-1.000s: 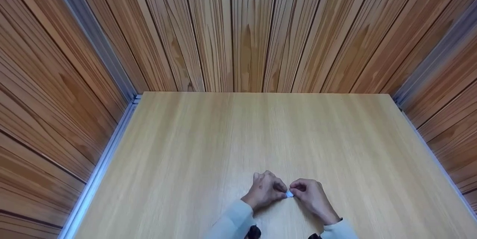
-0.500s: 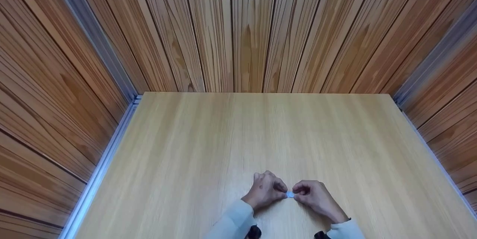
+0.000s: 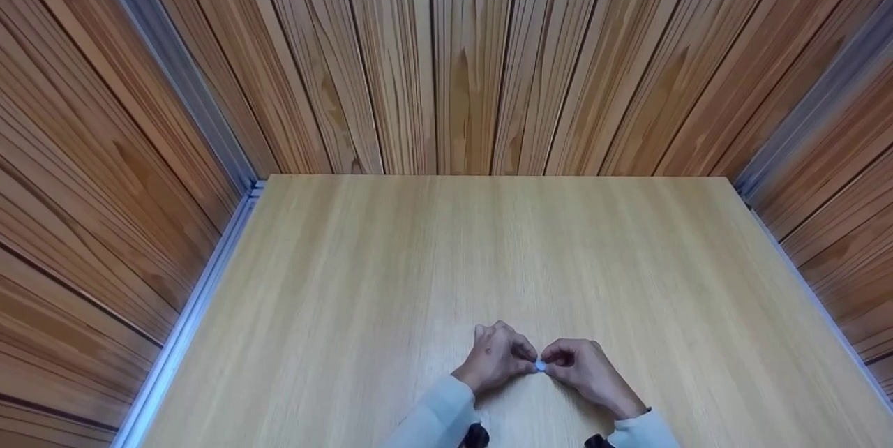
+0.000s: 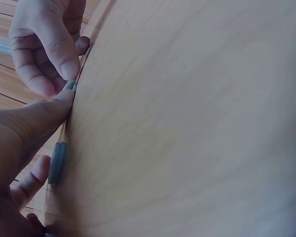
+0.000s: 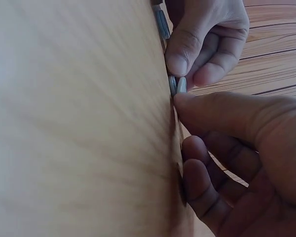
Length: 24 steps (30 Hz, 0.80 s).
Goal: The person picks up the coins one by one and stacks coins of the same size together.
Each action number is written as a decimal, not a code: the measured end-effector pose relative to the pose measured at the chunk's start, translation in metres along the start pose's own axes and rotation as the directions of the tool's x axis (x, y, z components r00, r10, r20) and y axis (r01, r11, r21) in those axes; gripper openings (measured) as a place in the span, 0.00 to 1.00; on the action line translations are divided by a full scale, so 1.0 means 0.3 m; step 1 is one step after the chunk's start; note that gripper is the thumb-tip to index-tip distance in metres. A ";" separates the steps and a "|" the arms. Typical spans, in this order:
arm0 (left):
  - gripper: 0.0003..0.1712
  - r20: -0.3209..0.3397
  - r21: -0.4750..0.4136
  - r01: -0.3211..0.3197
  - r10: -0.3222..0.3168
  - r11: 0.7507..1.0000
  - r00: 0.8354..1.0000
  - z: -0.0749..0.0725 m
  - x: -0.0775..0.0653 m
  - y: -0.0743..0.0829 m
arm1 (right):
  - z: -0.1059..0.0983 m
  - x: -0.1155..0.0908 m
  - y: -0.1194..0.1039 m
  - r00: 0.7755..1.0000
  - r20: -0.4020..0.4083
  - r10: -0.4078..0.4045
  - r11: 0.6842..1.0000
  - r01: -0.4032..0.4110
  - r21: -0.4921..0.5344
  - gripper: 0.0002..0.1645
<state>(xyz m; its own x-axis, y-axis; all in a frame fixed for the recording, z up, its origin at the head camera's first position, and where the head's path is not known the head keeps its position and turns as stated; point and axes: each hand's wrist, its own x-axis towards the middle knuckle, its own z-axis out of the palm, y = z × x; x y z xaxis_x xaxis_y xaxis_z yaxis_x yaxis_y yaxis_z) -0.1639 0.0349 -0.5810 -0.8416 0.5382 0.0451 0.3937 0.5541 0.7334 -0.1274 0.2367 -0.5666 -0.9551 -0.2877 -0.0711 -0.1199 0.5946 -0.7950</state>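
Observation:
A small pale-blue disc point(image 3: 540, 366) sits low over the table between the tips of my left hand point(image 3: 492, 354) and right hand point(image 3: 584, 368). Up close in the right wrist view, a pale disc point(image 5: 181, 85) lies over a darker disc point(image 5: 172, 85). My right thumb meets the pale one, and the left thumb reaches the pair from the other side. Both hands pinch at the discs, though the index fingertips are partly hidden. Under my left hand, two more grey-green discs point(image 4: 57, 163) lie stacked on the table, out of sight in the head view.
The light wooden table point(image 3: 418, 245) reaches back to a plank wall point(image 3: 464, 64). Plank walls also stand at both sides, with metal rails point(image 3: 188, 315) along the table's left and right edges.
My right hand drew slightly to the right, then came back left toward the left hand, so less of the pale-blue disc shows between them. The left hand has stayed in place.

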 end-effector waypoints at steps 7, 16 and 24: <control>0.06 0.018 -0.023 0.017 -0.016 1.000 1.000 -0.001 0.003 0.000 | 0.000 -0.001 -0.002 1.000 0.027 0.009 1.000 -0.009 0.026 0.05; 0.05 0.026 -0.088 0.016 -0.014 0.996 1.000 -0.006 0.009 -0.005 | 0.001 0.001 0.004 0.999 0.022 -0.034 0.999 0.033 0.024 0.04; 0.05 0.014 -0.081 0.007 -0.006 0.997 1.000 -0.006 0.008 -0.002 | 0.003 0.007 0.002 0.999 0.018 -0.033 0.999 0.033 0.011 0.05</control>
<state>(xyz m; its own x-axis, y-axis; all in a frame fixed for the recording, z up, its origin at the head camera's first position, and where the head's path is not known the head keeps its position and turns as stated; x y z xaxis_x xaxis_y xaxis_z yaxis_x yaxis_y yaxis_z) -0.1668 0.0348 -0.5802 -0.8388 0.5435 0.0314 0.3566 0.5049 0.7861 -0.1294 0.2357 -0.5679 -0.9456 -0.3205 -0.0556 -0.1481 0.5764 -0.8037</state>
